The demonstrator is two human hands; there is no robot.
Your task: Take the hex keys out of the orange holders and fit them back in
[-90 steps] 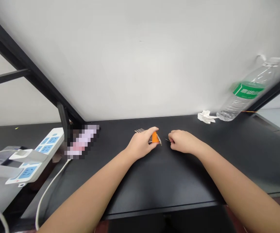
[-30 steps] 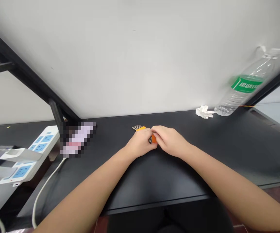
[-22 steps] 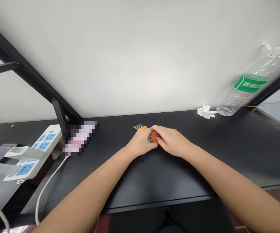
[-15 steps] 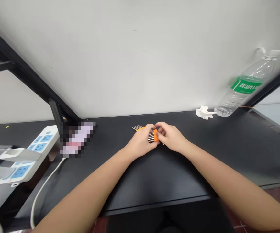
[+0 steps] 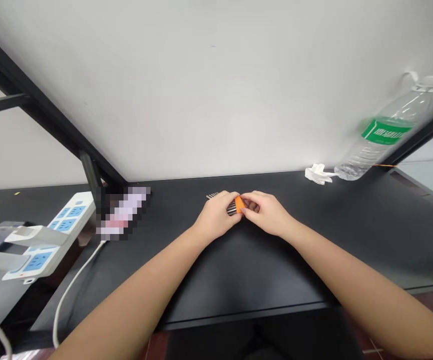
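A hex key set (image 5: 240,204) with an orange plastic holder and a row of slim metal rods is low over the black tabletop, between my hands. My left hand (image 5: 215,216) wraps over its middle from the left, fingers closed, and the rod tips poke out past its far side. At the orange end, my right hand (image 5: 268,212) pinches with thumb and fingers. Much of the holder is covered by my left hand, so I cannot see how the rods sit inside it.
On the left are a white power strip (image 5: 80,198) with plugged-in adapters, a blurred-out phone-like item (image 5: 126,212) and a white cable (image 5: 74,280). A crumpled tissue (image 5: 318,174) and a clear plastic bottle (image 5: 387,131) stand by the wall at right. A black frame (image 5: 51,117) slants at left.
My left hand has slid over more of the set, so less of the rods and the left orange part shows. The right hand keeps its pinch at the orange end. The view has shifted slightly.
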